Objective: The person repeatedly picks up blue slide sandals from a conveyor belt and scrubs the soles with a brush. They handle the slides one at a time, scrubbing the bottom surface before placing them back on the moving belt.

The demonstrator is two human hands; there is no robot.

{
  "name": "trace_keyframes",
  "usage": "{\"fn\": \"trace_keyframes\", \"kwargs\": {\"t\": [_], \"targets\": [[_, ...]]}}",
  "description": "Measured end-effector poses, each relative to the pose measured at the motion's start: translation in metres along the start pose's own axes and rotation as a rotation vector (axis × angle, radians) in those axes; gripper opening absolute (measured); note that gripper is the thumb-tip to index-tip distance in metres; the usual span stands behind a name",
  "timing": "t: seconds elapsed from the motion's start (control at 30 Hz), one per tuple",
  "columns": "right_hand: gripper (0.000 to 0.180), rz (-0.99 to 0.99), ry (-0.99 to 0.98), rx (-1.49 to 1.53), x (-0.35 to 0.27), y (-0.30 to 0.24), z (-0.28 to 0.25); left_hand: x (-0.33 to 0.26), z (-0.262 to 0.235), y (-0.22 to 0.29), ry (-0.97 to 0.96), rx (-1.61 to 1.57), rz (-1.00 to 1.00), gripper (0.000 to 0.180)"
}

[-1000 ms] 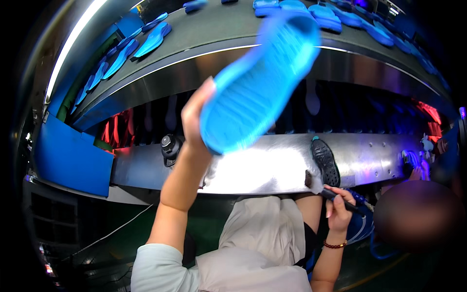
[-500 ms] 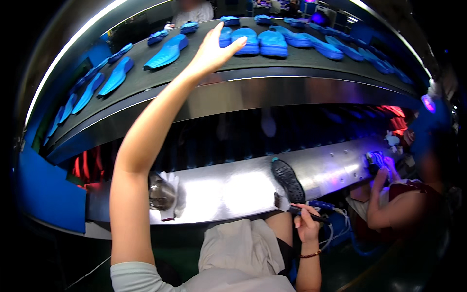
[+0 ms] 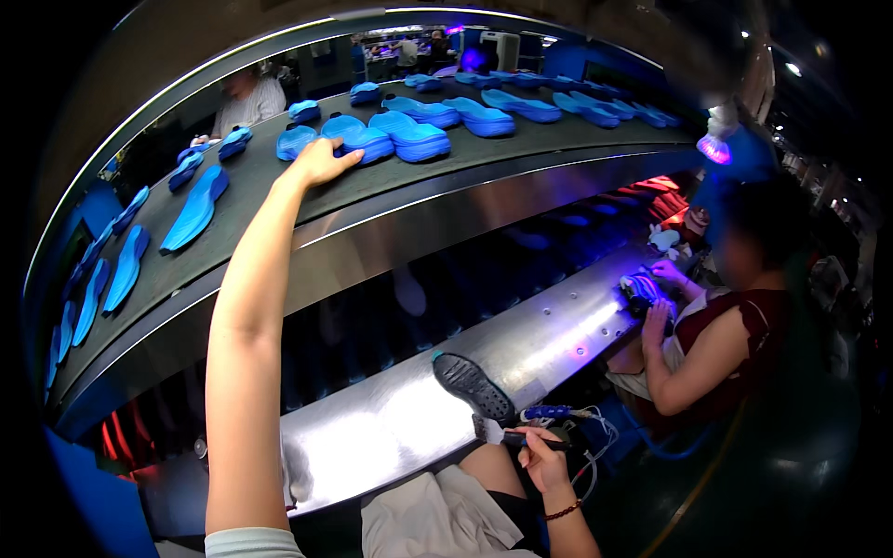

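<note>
Head view, left hand [image 3: 321, 160] fingers [image 3: 346, 158] touching blue sole [image 3: 357, 137], right hand [image 3: 542, 458] holding brush [image 3: 507, 432]

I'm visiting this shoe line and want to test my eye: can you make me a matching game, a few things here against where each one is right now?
Things:
1. left hand
2. right hand
3. black sole
4. co-worker's hands

Places:
A. lying on the shiny steel shelf
B. low down, holding a small brush
C. at a blue-lit shoe part, far right
D. stretched up to the blue soles on the upper belt

Pairs: 1-D, 2-B, 3-A, 4-C
</note>
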State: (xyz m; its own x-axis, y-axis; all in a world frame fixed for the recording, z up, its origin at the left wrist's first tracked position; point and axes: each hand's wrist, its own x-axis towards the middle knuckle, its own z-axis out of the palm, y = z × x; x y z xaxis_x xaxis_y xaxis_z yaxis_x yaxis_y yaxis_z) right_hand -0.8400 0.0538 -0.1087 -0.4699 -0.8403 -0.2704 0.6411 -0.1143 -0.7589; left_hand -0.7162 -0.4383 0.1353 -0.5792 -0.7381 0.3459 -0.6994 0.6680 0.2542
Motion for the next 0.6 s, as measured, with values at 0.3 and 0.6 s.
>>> {"fn": "trace_keyframes", "kwargs": {"t": [0.3,0.6], "targets": [[0.030,-0.048,-0.187,-0.086,0.024,0.001,0.050,-0.030,-0.015,0.022,0.141,0.252,0.055,0.025],[0.023,-0.070,-0.135,-0.121,0.012,-0.014,0.038,-0.216,-0.030,0.000,1.023,-0.700,0.031,0.024]]}}
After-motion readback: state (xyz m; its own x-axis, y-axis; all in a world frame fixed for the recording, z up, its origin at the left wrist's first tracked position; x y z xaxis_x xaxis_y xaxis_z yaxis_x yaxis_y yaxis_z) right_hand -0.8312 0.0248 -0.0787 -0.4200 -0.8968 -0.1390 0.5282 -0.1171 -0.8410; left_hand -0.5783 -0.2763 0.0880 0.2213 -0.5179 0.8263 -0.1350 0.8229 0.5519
